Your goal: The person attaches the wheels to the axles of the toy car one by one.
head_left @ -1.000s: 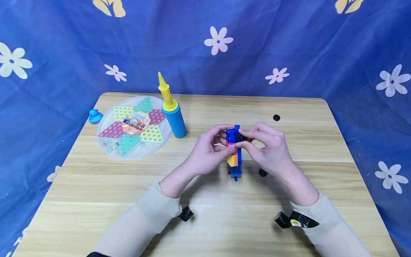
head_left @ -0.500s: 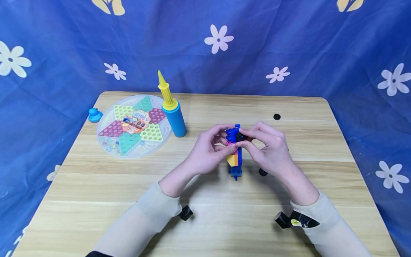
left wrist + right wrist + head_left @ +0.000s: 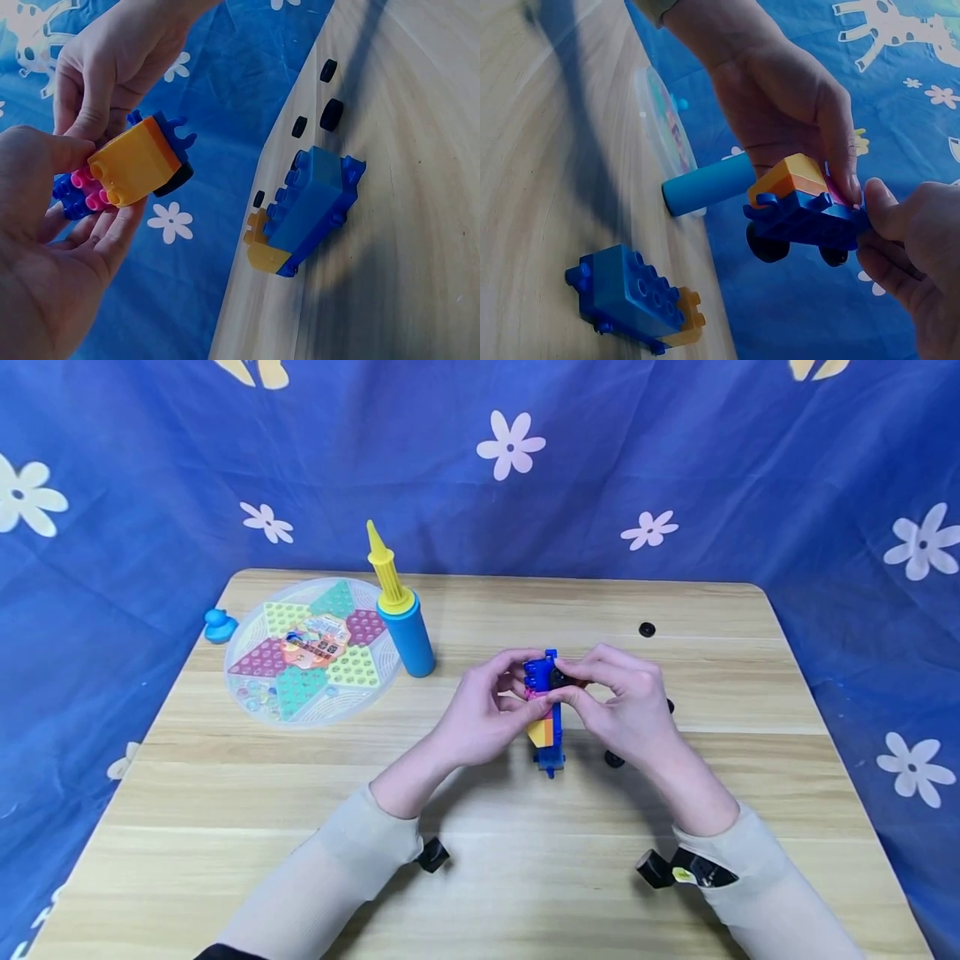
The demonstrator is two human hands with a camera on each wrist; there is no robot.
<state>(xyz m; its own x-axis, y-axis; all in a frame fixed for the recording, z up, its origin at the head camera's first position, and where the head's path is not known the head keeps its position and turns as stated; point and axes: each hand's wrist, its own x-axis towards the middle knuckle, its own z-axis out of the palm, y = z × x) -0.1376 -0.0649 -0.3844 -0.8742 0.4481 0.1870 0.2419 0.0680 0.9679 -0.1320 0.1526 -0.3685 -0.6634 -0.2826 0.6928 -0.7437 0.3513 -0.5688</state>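
My left hand (image 3: 483,714) grips a toy car built of blocks (image 3: 538,675), with a blue base and pink and orange blocks on top. My right hand (image 3: 630,702) pinches a black wheel (image 3: 558,678) against the car's right side, near its far end. Two black wheels show under the held car in the right wrist view, the larger wheel (image 3: 769,244) at its near end. Below the hands, a second block car (image 3: 311,199) sits on the table, blue with an orange block. Fingers partly hide the held car.
Several loose black wheels lie on the table at the right, one wheel (image 3: 647,629) farther back. A blue and yellow hand pump (image 3: 408,639) stands at the back left. Beside it lie a round Chinese checkers board (image 3: 251,693) and a blue rubber duck (image 3: 220,627).
Both hands stay almost in place on the car and wheel. The right hand shifts very slightly, and another loose wheel shows from behind it. The head view tilts down a little.
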